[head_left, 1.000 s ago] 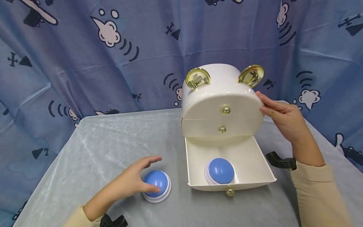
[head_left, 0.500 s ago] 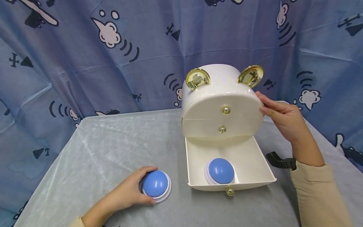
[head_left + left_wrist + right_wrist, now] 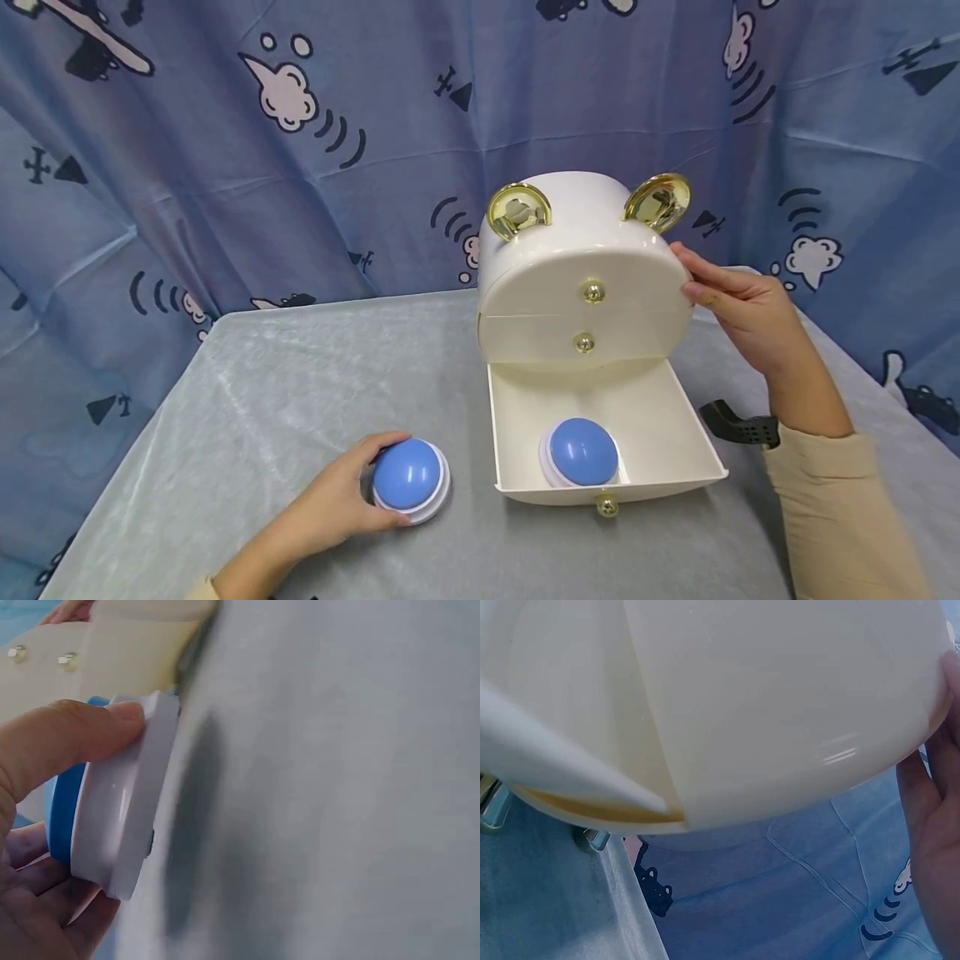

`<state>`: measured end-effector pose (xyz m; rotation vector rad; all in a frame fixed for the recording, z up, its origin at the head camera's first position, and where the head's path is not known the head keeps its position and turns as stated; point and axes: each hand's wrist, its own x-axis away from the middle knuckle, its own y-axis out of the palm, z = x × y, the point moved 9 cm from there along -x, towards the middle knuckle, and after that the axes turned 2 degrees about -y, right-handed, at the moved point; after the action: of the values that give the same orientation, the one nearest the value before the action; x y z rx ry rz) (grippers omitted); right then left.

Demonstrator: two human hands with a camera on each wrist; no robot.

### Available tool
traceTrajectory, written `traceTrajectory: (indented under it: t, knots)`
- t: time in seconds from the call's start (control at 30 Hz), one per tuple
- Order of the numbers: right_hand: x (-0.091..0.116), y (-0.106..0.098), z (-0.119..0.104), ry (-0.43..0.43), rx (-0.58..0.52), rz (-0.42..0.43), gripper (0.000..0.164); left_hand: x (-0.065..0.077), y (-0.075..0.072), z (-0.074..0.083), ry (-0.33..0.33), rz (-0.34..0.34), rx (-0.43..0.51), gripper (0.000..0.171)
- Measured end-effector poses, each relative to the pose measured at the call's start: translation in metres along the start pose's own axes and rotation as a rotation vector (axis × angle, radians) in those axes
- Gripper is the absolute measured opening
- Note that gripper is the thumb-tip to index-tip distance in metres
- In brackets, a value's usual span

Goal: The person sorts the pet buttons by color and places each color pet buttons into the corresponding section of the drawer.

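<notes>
My left hand (image 3: 337, 504) grips a blue-domed round button (image 3: 408, 473) with a white base, thumb on the near side and fingers round the far side. In the left wrist view, the button's white base (image 3: 120, 802) stands tilted over its shadow on the cloth, with a gap below it. Straight fingers and thumb of my right hand (image 3: 753, 317) touch the right side of a white drawer box (image 3: 585, 275) with gold ears. Its bottom drawer (image 3: 645, 408) is pulled out. Inside that drawer, near the front wall, sits a second blue-domed button (image 3: 583, 452).
Two upper drawer fronts with gold knobs (image 3: 593, 292) are closed. Another gold knob (image 3: 607, 506) sticks out from the pulled-out drawer's front. A grey cloth (image 3: 300, 375) covers the table. Behind it hangs a blue patterned curtain (image 3: 390, 100).
My left hand has gone from spread around the button to gripping it, and the button has risen and tilted slightly. My right hand keeps its place on the box.
</notes>
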<state>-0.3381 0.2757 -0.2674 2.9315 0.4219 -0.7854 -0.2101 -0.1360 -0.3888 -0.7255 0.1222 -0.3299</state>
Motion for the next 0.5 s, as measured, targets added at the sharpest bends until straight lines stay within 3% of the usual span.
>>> traceTrajectory:
  t: [0.13,0.27,0.5]
  knots:
    - [0.000,0.000,0.001,0.001,0.005,0.007,0.041,-0.009,-0.020,0.026,0.077,0.070,-0.006,0.085]
    - [0.000,0.000,0.001,0.001,-0.003,0.004,0.041,-0.023,-0.031,0.060,0.160,0.092,0.005,0.086]
    - [0.000,0.001,0.000,-0.013,-0.008,-0.010,0.041,-0.054,-0.016,0.112,0.245,0.003,0.049,0.088]
